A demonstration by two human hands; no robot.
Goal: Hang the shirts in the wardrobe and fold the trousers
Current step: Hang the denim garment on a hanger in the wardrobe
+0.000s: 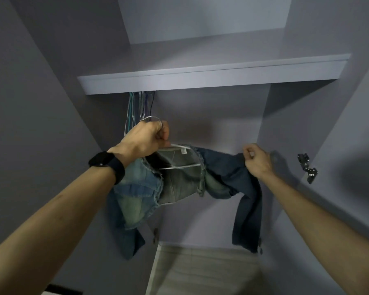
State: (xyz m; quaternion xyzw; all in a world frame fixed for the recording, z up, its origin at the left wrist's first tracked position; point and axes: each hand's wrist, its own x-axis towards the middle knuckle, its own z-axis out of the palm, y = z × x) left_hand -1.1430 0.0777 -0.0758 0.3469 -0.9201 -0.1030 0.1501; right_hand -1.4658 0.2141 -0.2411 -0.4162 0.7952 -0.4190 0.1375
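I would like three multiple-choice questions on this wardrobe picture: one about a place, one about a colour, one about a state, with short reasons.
1. Where are the spare hangers? A) under the shelf, at its left end B) on the floor C) on the shelf
2. What colour is the shirt on the hanger? A) white B) blue C) red
3. What does the left hand do? A) hangs open B) grips the hanger C) touches the hinge
1A, they hang below the shelf edge; 2B, it is faded denim; 3B, its fingers curl round the hook.
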